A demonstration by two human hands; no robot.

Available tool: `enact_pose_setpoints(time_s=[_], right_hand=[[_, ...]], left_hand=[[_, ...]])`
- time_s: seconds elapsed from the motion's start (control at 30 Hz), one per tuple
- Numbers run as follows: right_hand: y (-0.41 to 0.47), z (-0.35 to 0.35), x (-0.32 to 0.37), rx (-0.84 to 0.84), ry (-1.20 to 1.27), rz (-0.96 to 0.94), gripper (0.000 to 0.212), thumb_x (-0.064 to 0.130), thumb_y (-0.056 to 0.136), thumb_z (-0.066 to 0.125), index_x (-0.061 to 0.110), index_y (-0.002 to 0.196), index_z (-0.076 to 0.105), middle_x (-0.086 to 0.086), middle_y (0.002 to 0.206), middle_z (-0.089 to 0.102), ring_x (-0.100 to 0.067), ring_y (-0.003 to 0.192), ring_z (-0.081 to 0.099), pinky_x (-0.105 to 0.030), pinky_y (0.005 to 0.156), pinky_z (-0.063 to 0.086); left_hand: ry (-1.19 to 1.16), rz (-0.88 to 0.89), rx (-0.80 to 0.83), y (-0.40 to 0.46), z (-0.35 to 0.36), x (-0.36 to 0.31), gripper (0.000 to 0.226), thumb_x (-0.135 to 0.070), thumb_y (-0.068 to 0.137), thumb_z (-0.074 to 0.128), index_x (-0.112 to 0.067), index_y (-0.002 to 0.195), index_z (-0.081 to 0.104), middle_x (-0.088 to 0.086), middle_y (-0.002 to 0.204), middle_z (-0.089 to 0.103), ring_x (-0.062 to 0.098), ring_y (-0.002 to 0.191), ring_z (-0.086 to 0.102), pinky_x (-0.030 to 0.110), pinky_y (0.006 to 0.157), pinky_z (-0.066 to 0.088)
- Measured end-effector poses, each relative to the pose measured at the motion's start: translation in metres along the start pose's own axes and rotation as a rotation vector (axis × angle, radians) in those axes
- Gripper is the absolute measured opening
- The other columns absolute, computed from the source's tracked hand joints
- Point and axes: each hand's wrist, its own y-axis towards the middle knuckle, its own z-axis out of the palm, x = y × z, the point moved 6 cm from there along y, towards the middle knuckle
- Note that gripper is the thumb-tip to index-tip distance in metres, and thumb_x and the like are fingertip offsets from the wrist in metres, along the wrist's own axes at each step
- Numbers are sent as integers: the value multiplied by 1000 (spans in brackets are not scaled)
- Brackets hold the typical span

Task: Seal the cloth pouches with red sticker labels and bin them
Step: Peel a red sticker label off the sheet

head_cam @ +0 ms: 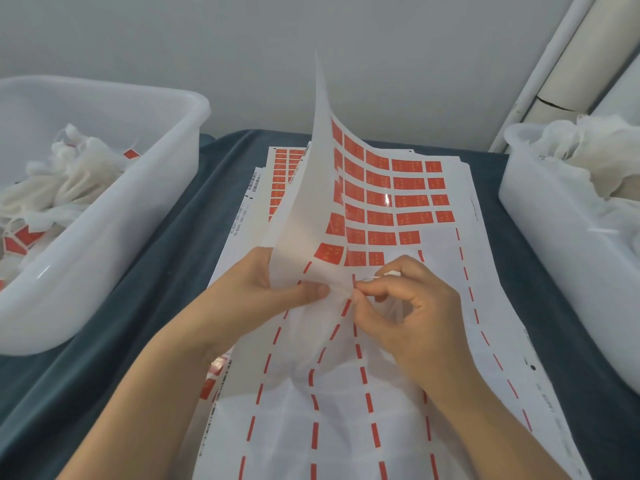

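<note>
Pouches in bins flanking sheets

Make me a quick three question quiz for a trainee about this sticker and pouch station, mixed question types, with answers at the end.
1. True or false: the left hand holds the sticker sheet curled up off the stack.
2. Which bin holds pouches that already carry red labels? A) the left bin B) the right bin
3. Fill in: where labels have been peeled away, the sheet shows only red ____ lines.

Key: 1 true. 2 A; red labels show among the sealed pouches there, while the pouches in the right bin show none. 3 dashed; the right hand pinches at that stripped part.
</note>
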Motion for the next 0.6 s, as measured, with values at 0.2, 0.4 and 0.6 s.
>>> enact_pose_setpoints(time_s=[0.2, 0.4, 0.6], right_hand=[[2, -4, -2, -18, 103, 49, 25, 42, 75, 64, 20, 86, 71, 24, 82, 56, 5, 88, 55, -2, 80, 43], [1, -5, 0, -32, 94, 69, 29, 50, 65, 63, 31, 87, 66, 25, 89, 58, 0, 89, 60, -8, 81, 48], [2, -2, 2, 23, 83, 26, 33, 43, 72, 61, 15, 85, 72, 24, 85, 56, -1, 87, 59, -8, 84, 47]], left_hand=[[-116, 1, 38, 1, -2, -1, 26, -33, 60, 70, -51, 79, 68, -13, 87, 73, 14, 76, 71, 23, 52, 54], [-136, 27, 45, 1, 4, -1, 28, -31, 61, 69, -52, 78, 68, -15, 85, 72, 9, 76, 70, 19, 52, 53], [-121, 24, 26, 3, 5, 0, 28, -32, 59, 70, -52, 79, 68, -15, 86, 72, 10, 75, 70, 18, 51, 52]])
